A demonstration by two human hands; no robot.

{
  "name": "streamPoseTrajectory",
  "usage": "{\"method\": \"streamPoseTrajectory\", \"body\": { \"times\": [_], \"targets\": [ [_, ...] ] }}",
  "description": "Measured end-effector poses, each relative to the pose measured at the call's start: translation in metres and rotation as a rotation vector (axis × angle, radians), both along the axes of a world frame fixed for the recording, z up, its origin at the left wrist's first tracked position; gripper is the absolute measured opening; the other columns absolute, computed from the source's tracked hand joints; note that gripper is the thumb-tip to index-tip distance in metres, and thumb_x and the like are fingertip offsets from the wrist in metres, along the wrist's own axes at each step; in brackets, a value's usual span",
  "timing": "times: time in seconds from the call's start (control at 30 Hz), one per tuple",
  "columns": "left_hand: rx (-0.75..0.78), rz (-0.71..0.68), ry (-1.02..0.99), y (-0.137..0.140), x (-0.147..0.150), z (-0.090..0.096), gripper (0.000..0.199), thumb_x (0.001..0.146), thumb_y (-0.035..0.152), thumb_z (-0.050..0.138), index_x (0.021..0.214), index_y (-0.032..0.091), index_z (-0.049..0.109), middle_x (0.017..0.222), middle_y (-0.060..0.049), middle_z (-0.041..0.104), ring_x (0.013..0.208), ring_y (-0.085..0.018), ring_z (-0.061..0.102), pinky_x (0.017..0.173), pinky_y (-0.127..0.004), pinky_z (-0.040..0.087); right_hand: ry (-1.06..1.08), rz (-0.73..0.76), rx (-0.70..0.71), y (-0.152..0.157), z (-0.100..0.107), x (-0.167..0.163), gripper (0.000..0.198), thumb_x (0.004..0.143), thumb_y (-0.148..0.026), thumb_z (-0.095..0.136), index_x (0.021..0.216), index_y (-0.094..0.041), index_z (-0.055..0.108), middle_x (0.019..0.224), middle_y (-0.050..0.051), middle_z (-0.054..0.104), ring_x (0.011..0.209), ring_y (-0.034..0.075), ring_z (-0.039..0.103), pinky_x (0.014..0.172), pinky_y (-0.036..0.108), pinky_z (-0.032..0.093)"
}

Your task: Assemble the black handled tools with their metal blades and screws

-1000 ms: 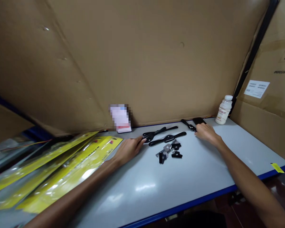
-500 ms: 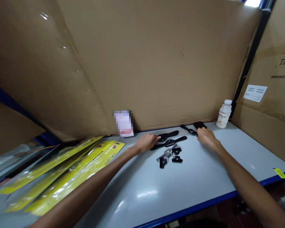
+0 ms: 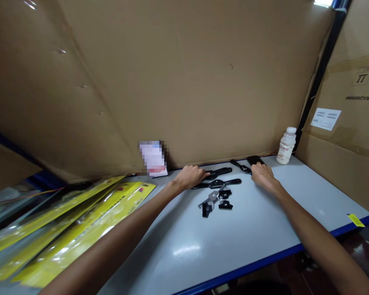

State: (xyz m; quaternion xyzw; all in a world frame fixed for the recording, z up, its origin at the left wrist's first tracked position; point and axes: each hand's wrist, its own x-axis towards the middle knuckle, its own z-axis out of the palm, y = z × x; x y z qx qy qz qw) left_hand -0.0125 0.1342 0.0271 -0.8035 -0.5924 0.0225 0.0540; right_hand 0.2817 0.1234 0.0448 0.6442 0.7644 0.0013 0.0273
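My left hand [image 3: 191,177] is closed round the left handle of a black spokeshave [image 3: 220,172] at the back of the table. A second black spokeshave [image 3: 217,183] lies just in front of it. My right hand [image 3: 263,175] is closed on the near end of a third spokeshave [image 3: 241,166], which lies slanted; its gripped end is hidden by the fingers. Close behind that hand is a flat black object [image 3: 255,159]. Several black lever caps [image 3: 225,204] and grey metal blades [image 3: 214,196] lie in a loose pile nearer me.
Yellow blister packs [image 3: 110,221] overlap at the left. A blurred pale card or box [image 3: 153,157] leans on the cardboard wall [image 3: 184,82]. A white-capped bottle [image 3: 286,146] stands at the back right. Yellow tape [image 3: 356,220] marks the table's blue edge.
The view has shifted slightly. My left hand and its spokeshave have moved a little back, widening the gap to the second spokeshave. My right hand stays at the third one.
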Motion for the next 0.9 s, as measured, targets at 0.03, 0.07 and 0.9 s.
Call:
{"method": "streamPoseTrajectory", "body": {
  "times": [0.03, 0.07, 0.9],
  "targets": [
    [0.020, 0.007, -0.004, -0.003, -0.001, 0.002, 0.059, 0.101, 0.053, 0.028, 0.094, 0.015, 0.073, 0.096, -0.019, 0.075, 0.094, -0.030, 0.071, 0.080, -0.036, 0.045, 0.001, 0.001, 0.002, 0.000, -0.001, 0.000, 0.040, 0.090, -0.007, 0.045, 0.123, -0.007, 0.066, 0.126, 0.026, 0.062, 0.114, 0.032, 0.063, 0.089, 0.036, 0.047],
    [0.047, 0.019, -0.010, -0.007, -0.002, 0.005, 0.059, 0.102, 0.051, 0.026, 0.096, 0.015, 0.072, 0.098, -0.019, 0.075, 0.094, -0.030, 0.071, 0.079, -0.035, 0.044, 0.004, 0.000, 0.002, 0.001, -0.002, 0.000, 0.040, 0.090, -0.008, 0.045, 0.124, -0.007, 0.066, 0.127, 0.026, 0.061, 0.115, 0.033, 0.062, 0.090, 0.036, 0.047],
    [0.118, -0.174, -0.350, -0.111, -0.042, 0.002, 0.021, 0.061, 0.002, 0.039, 0.054, 0.021, 0.036, 0.057, -0.001, 0.050, 0.055, -0.014, 0.045, 0.057, -0.027, 0.031, 0.246, -0.051, -0.125, 0.032, -0.017, 0.017, 0.016, 0.078, -0.030, 0.067, 0.079, -0.016, 0.074, 0.078, 0.007, 0.072, 0.072, 0.019, 0.067, 0.057, 0.023, 0.040]
  ]
}}
